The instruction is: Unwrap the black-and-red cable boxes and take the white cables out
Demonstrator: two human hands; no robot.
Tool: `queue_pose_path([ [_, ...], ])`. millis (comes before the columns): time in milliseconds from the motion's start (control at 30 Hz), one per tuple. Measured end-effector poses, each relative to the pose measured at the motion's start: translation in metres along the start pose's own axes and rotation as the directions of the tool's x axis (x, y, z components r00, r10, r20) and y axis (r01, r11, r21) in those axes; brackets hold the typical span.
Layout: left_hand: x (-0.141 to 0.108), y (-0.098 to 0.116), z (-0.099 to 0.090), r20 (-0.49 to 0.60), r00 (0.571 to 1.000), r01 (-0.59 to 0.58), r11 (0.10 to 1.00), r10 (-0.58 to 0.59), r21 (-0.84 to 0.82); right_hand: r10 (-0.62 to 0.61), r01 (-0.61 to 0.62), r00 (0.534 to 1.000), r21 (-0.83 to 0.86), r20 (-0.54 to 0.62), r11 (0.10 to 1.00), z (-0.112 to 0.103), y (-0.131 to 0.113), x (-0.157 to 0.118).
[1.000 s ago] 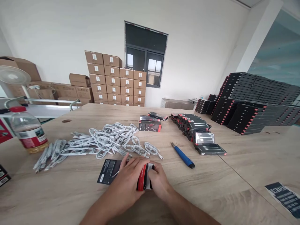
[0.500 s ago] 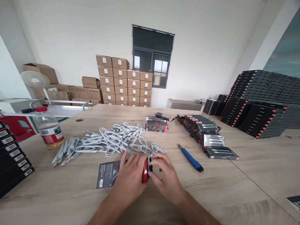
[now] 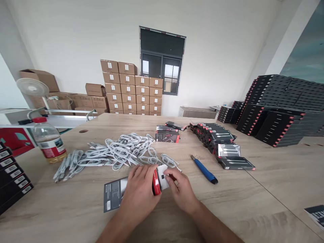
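My left hand (image 3: pixel 140 190) grips a small red-edged black box (image 3: pixel 157 181) on the wooden table (image 3: pixel 222 199). My right hand (image 3: pixel 180 190) pinches a white insert (image 3: pixel 164 177) that sticks out of the box's right side. Under my left hand's heel lies a dark printed card (image 3: pixel 113 194), partly covered by that hand. Just beyond both hands is a tangled pile of white cables (image 3: pixel 118 153). A blue utility knife (image 3: pixel 204 170) lies to the right of my right hand.
Rows of black boxes (image 3: pixel 217 138) and packaged cables stand beyond the knife, with large black stacks (image 3: pixel 275 125) at right. A plastic bottle (image 3: pixel 48 140) and black boxes (image 3: pixel 12 175) sit at left. Cardboard cartons (image 3: pixel 131 87) are stacked against the far wall.
The white insert now sticks out further to the right of the red-edged box. The box has tilted slightly, and my right hand has drawn back a little. The view has shifted slightly.
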State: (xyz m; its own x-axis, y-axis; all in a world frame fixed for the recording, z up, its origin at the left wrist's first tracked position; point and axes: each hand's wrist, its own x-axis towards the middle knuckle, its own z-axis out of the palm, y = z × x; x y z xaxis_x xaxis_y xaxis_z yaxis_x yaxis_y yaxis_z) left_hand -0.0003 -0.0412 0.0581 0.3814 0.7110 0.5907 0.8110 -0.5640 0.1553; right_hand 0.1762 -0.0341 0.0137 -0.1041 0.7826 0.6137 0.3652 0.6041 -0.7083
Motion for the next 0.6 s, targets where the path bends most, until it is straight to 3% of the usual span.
queue_pose_path([
  [133,0.0,0.002,-0.002,-0.023,1.0,-0.01,0.999,0.009,-0.048,0.191,-0.187,0.981,0.292,0.016,0.938,0.005,0.006,0.002],
  [233,-0.001,0.005,-0.003,-0.044,0.999,-0.023,0.997,0.02,-0.073,0.387,-0.406,0.908,0.562,0.16,0.72,0.006,0.013,0.003],
  [300,-0.002,0.007,-0.003,-0.05,0.998,-0.039,0.997,0.035,-0.067,0.418,-0.463,0.879,0.618,0.229,0.636,0.005,0.015,0.004],
  [467,-0.002,0.007,-0.002,-0.037,0.998,-0.043,0.999,0.042,-0.033,0.264,-0.256,0.963,0.45,0.048,0.855,0.0,0.009,0.003],
  [600,-0.003,0.005,0.0,-0.031,0.999,-0.025,1.0,0.025,-0.015,0.143,-0.128,0.989,0.275,-0.037,0.953,0.001,0.003,0.001],
])
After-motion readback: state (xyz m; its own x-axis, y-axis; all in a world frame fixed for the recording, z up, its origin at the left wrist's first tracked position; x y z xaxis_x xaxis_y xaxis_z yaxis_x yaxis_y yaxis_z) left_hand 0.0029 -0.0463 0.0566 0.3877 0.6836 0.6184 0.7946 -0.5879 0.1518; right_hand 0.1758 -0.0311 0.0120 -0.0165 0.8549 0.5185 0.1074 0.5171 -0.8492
